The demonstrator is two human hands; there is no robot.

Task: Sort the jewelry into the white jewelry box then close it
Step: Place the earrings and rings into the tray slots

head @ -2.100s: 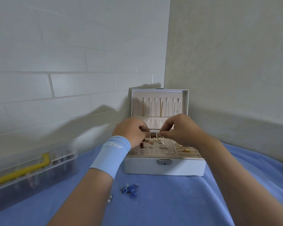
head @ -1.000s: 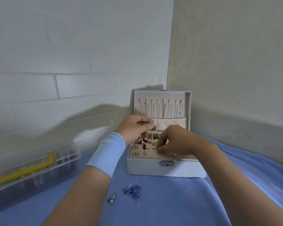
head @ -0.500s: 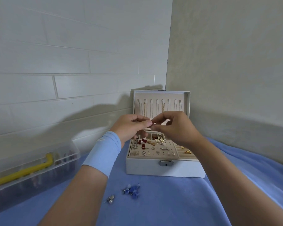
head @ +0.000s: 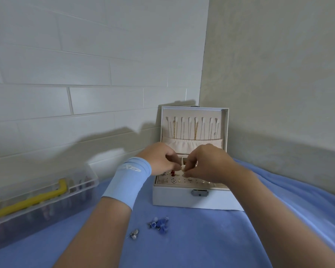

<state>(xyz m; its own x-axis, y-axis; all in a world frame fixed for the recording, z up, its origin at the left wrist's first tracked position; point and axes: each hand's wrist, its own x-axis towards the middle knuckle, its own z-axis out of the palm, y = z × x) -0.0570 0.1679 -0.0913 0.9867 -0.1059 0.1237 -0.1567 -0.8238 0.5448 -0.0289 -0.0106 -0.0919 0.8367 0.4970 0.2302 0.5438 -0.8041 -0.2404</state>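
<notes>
Your left hand point(head: 159, 158) and right hand point(head: 207, 163) sit curled over the open white jewelry box point(head: 174, 198), right one pinching a tiny gold earring point(head: 183, 169), blue earrings point(head: 160, 224) loose out front

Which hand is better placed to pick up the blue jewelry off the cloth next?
Probably the left hand: the blue jewelry lies just beside its forearm, before the box's left half; the right hand sits farther across.
</notes>
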